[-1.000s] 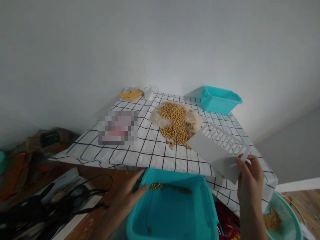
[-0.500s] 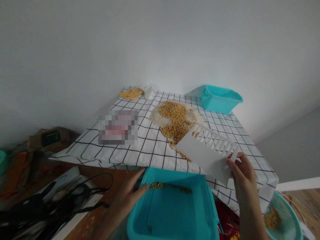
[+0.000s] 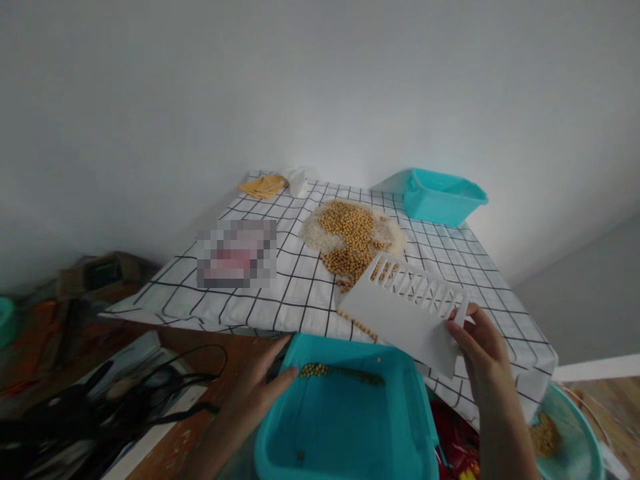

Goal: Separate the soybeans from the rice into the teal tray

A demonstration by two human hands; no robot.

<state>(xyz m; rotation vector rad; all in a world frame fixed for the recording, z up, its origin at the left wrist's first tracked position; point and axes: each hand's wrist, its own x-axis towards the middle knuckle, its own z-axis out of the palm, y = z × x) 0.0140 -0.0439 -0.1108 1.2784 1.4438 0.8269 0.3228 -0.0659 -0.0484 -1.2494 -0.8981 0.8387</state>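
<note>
My right hand (image 3: 483, 347) pinches the right end of a white plastic board (image 3: 400, 320) with a row of slots along its far side. The board lies slanted over the table's front edge. Beyond its left end spreads a heap of soybeans (image 3: 350, 223) on white rice (image 3: 317, 238). A thin line of soybeans (image 3: 361, 327) runs along the board's near edge. Below the table edge, my left hand (image 3: 250, 393) grips the left rim of a teal plastic bin (image 3: 345, 427), thumb inside. Some beans (image 3: 314, 370) and small green grains (image 3: 367, 379) lie along the bin's far side.
A checked cloth (image 3: 295, 300) covers the table. Another teal bin (image 3: 445, 200) stands at the back right, and a yellow cloth (image 3: 263, 187) lies at the back left. A blurred-out item (image 3: 237, 253) is on the left. Below right sits a basin (image 3: 575, 433) holding tan material.
My right hand has drawn the board slightly toward me and to the left, with the line of soybeans nearer the table edge. A bean now shows at the bin's far wall.
</note>
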